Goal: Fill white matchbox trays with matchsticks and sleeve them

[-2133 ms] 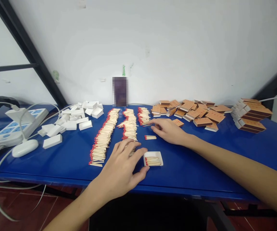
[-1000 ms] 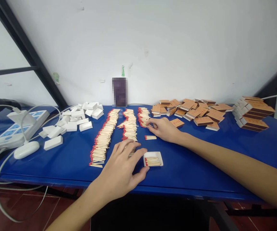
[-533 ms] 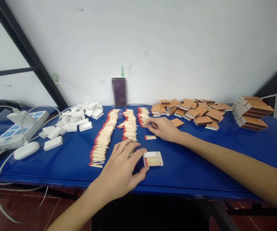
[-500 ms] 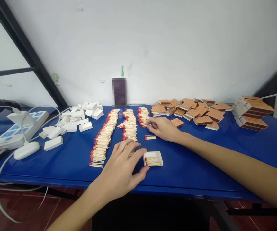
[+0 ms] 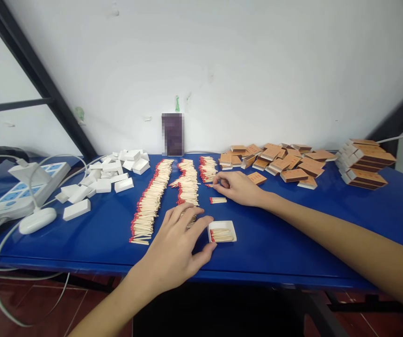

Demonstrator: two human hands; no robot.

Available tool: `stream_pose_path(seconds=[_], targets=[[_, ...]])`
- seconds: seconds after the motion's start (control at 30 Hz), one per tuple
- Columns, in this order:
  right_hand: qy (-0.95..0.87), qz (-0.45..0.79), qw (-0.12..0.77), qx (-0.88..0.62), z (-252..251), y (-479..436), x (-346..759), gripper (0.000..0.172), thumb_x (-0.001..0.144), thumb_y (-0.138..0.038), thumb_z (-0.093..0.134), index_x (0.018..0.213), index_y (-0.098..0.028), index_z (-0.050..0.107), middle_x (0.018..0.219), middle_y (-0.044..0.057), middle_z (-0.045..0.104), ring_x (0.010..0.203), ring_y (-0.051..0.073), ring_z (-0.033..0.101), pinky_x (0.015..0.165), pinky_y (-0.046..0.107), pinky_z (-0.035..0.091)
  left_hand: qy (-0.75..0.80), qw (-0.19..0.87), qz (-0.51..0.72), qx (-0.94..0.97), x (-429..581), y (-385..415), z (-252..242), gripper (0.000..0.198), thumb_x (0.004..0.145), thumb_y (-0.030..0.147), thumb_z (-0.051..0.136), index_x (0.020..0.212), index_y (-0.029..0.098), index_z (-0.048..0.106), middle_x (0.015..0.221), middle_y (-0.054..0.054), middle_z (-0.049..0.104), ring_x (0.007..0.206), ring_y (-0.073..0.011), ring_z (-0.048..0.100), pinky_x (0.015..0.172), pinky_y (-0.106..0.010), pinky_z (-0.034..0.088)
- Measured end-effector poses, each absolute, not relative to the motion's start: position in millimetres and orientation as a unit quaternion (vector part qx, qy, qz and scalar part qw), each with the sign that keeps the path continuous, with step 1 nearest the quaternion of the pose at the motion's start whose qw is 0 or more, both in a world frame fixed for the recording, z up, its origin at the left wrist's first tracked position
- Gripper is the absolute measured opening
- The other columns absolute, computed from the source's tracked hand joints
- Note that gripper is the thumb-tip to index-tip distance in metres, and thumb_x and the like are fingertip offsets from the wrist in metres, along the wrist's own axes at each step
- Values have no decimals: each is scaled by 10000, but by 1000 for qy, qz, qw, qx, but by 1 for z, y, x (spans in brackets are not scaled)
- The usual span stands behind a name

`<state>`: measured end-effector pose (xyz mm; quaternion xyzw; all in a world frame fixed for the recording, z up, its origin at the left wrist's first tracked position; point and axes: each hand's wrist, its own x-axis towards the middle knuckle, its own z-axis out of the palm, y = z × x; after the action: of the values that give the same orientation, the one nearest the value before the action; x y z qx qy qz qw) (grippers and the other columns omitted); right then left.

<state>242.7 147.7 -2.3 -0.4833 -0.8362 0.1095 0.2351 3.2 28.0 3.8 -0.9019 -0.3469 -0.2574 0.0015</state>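
1. Firstly, far left on the blue table (image 5: 292,243): a white power strip (image 5: 19,192) w/ cables. A white oval plug block (image 5: 37,220) lies just in front of it.
2. Next comes a loose heap of empty white trays (image 5: 106,175), toward the wall side.
3. Then three rows of red-tipped matches run away from the person: the long row (image 5: 151,201), the middle row (image 5: 188,182) and the short row (image 5: 206,168).
4. The left hand (image 5: 176,250) lies palm down on the table, fingers spread apart and clamped on nothing. Its fingers cover the near end of the middle row, and its thumb touches the left edge of the filled tray (image 5: 222,231).
5. The filled tray is small & white, w/ some matches inside. It sits near the table's front edge, just right of the left hand.
6. Behind it a small bundle (image 5: 218,200) of matches lies alone, between the filled tray & the right hand (image 5: 238,187).
7. The right hand rests at the near end of the short row, fingers curled. Thumb & index tips are close together at one match; if they really pinch it, I cannot tell.
8. Further right is a pile of orange sleeves (image 5: 278,161). One single sleeve (image 5: 256,178) lies just beside the right hand.
9. Far right stands a neat stack of closed boxes (image 5: 366,161).
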Motion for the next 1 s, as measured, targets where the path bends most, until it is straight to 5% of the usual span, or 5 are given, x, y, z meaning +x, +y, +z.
stream_pose_path(seconds=[0.3,0.6,1.0], targets=[[-841,208,198,-458,10,134,248,239,905,-383,546,879,-177,664,634,-21,531,582,133,470,579,260,323,-343,-1,-262,-902,4,27,4,303,924,282,618,1216,206,597,1255,-109,600,1246,-296,493,1024,-480,455],[-797,280,259,-468,2,137,249,240,871,-397,572,817,-174,644,615,-31,517,565,124,444,548,263,320,-345,-4,-256,-903,4,28,4,313,938,287,600,1236,191,583,1270,-111,585,1261,-292,469,1040,-471,435],[-806,213,283,-474,-2,133,249,174,880,-315,556,871,-184,670,597,-42,483,565,126,436,571,267,317,-347,1,-250,-904,3,27,2,307,943,285,599,1238,201,574,1290,-91,576,1281,-276,444,1075,-461,393]])
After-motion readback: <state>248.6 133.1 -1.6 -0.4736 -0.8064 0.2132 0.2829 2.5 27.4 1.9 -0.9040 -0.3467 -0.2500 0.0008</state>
